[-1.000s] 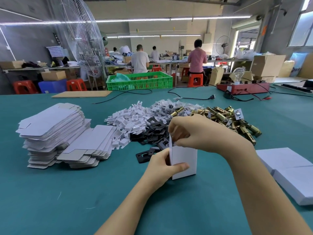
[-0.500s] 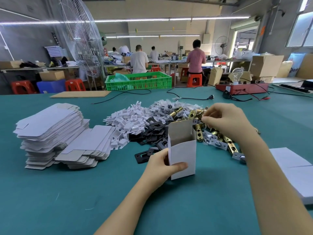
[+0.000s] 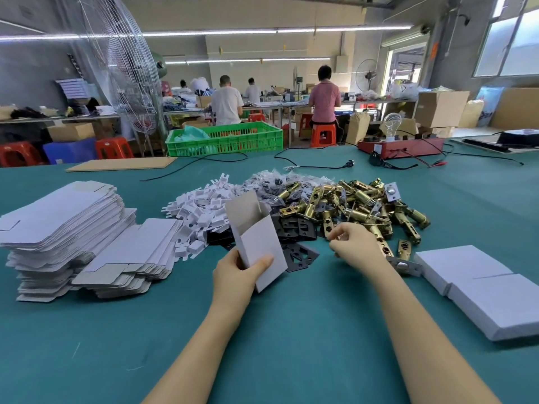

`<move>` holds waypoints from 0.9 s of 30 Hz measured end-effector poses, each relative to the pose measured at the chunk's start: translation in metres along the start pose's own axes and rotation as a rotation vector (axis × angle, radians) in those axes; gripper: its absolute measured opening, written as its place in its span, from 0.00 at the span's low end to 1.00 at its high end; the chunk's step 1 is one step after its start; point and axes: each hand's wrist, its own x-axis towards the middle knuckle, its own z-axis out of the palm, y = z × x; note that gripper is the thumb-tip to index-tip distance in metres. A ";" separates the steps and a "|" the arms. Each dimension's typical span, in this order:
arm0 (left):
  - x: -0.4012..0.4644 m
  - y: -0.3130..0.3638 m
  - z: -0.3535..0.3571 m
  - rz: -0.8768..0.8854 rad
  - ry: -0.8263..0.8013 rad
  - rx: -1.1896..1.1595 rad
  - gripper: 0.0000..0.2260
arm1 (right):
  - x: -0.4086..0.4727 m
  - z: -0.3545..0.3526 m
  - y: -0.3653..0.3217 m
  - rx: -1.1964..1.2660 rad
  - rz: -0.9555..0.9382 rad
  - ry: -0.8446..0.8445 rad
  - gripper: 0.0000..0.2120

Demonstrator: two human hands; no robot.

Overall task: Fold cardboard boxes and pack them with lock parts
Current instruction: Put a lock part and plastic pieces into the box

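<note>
Green table (image 3: 291,330) | left hand (image 3: 236,275) grips box (image 3: 259,240) | right hand (image 3: 354,243) contents unclear (curled)

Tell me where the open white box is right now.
In the head view, the open white box sits centre frame, tilted, gripped by the left hand, just in front of the black plates.

Ceiling tube lights (image 3: 262,31) and the far right windows (image 3: 513,39) are lighting the room evenly; shadows on the counter (image 3: 291,330) are lying faint, and the edges are bending with wide-angle distortion.
</note>
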 end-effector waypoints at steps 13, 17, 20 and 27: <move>-0.003 0.002 0.002 0.043 -0.049 0.045 0.10 | -0.004 0.052 -0.006 -0.387 -0.192 0.000 0.11; -0.004 0.004 0.003 0.043 -0.080 0.031 0.11 | -0.005 0.053 -0.003 -0.338 -0.174 0.057 0.08; -0.004 0.004 0.004 0.046 -0.093 0.031 0.12 | -0.005 0.052 -0.003 -0.350 -0.164 0.052 0.05; -0.005 0.005 0.004 0.039 -0.115 -0.001 0.13 | 0.001 0.017 0.002 0.039 0.070 0.063 0.09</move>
